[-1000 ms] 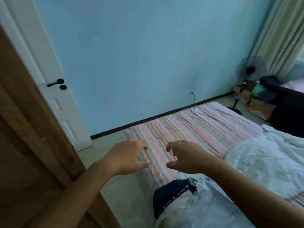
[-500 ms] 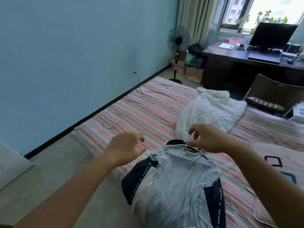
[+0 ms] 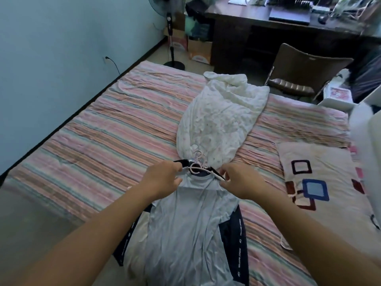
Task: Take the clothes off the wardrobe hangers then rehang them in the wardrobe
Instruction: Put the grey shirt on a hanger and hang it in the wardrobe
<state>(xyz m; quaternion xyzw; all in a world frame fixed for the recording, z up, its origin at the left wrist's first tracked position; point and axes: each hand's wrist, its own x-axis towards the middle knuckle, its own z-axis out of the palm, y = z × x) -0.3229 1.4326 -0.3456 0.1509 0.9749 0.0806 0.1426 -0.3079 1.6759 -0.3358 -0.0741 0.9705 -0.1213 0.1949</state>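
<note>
Left hand (image 3: 162, 178) pinches the pale blue shirt (image 3: 185, 234) at its collar | right hand (image 3: 240, 180) pinches the other shoulder | hanger (image 3: 198, 170) between both hands | shirt lies on the striped bed (image 3: 103, 141), white garment (image 3: 220, 120) just beyond the hands

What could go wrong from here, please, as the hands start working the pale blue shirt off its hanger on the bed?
1. Several hanger hooks lie bunched together at the collar, so pulling the white plastic hanger may drag the others along.
2. The pale blue shirt tops a stack with a navy-trimmed garment; the left hand and right hand might catch the wrong layer.
3. The stack overhangs the striped bed's edge and could slide off.
</note>
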